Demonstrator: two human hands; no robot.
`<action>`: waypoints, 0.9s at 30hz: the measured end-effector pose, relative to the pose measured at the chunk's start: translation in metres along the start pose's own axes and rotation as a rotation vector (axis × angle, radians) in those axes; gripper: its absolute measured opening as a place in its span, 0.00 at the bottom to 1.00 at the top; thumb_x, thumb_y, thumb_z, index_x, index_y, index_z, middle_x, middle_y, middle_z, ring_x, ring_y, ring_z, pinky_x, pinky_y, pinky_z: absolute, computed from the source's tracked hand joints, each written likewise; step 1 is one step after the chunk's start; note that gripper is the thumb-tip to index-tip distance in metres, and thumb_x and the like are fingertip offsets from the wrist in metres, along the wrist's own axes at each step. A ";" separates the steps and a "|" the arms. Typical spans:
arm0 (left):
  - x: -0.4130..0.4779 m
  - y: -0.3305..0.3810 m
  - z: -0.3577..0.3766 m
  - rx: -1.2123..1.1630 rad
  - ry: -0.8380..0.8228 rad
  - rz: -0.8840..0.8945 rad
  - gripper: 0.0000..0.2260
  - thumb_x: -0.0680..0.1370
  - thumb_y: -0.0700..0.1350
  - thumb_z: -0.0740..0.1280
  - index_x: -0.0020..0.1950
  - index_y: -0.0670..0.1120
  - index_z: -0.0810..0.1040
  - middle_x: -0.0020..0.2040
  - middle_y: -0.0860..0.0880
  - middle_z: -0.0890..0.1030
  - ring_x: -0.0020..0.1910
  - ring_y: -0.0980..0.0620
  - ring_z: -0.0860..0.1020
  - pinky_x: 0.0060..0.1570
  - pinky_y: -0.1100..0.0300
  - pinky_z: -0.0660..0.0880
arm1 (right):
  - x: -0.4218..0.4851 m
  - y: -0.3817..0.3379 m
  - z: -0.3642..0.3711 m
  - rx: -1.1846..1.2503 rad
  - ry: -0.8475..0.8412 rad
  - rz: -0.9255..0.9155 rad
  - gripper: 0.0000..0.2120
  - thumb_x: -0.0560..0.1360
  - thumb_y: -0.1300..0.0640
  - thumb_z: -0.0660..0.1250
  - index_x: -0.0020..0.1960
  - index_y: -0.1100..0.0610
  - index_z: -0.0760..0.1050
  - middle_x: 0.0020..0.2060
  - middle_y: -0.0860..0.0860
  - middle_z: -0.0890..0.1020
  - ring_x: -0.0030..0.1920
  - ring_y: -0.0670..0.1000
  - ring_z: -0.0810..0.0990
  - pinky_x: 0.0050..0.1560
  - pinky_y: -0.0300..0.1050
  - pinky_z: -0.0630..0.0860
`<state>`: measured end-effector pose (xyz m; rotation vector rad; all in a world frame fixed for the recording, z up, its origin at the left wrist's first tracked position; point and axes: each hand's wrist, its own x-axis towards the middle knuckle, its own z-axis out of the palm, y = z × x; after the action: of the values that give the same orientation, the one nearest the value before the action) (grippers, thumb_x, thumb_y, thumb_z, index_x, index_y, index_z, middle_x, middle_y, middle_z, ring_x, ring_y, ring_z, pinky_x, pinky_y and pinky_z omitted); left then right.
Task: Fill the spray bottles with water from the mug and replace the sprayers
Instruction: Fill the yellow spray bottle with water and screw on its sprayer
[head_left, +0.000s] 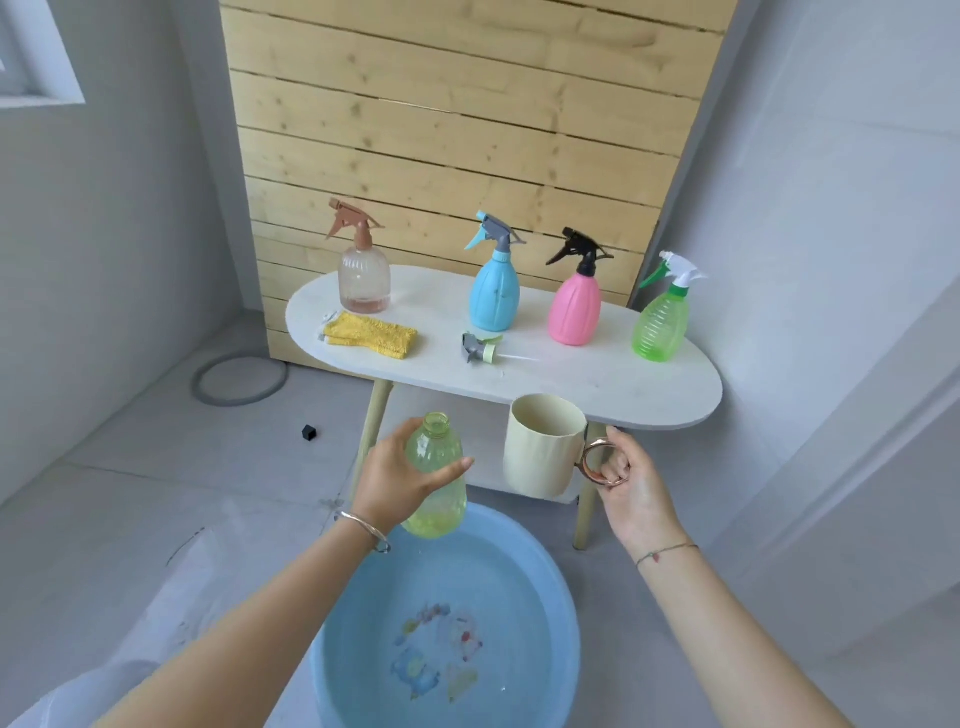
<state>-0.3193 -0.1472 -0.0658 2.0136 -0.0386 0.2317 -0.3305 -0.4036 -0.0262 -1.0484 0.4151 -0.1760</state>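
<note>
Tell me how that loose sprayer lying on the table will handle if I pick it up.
Probably light: the sprayer is a small plastic head with no bottle on it. Its thin tube likely flexes and may drip. Lying on its side on the table, it probably won't roll, since the trigger sticks out.

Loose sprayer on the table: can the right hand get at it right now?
Probably not yet: the right hand grips the mug by its handle. Nothing stands between it and the loose sprayer, though.
</note>
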 end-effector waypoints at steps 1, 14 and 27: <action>0.006 0.009 0.000 -0.006 0.001 0.004 0.41 0.60 0.69 0.75 0.64 0.45 0.75 0.59 0.54 0.80 0.60 0.55 0.77 0.62 0.58 0.72 | 0.004 -0.007 -0.001 0.011 0.001 -0.006 0.22 0.74 0.58 0.67 0.28 0.51 0.57 0.22 0.45 0.57 0.25 0.46 0.56 0.38 0.41 0.59; 0.109 0.103 0.037 -0.016 0.010 0.159 0.23 0.64 0.62 0.77 0.51 0.50 0.75 0.45 0.56 0.81 0.46 0.57 0.78 0.49 0.62 0.73 | 0.089 -0.094 -0.017 0.008 0.129 -0.097 0.21 0.75 0.59 0.66 0.31 0.51 0.56 0.19 0.44 0.55 0.21 0.46 0.56 0.34 0.39 0.59; 0.169 0.098 0.091 -0.005 -0.060 0.101 0.42 0.59 0.72 0.71 0.61 0.43 0.77 0.52 0.50 0.83 0.54 0.49 0.79 0.53 0.60 0.73 | 0.172 -0.098 -0.043 0.028 0.212 -0.112 0.20 0.75 0.61 0.65 0.31 0.52 0.56 0.19 0.44 0.57 0.21 0.46 0.56 0.35 0.41 0.60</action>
<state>-0.1531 -0.2591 0.0137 2.0161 -0.1787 0.2348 -0.1869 -0.5436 -0.0022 -1.0293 0.5441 -0.3947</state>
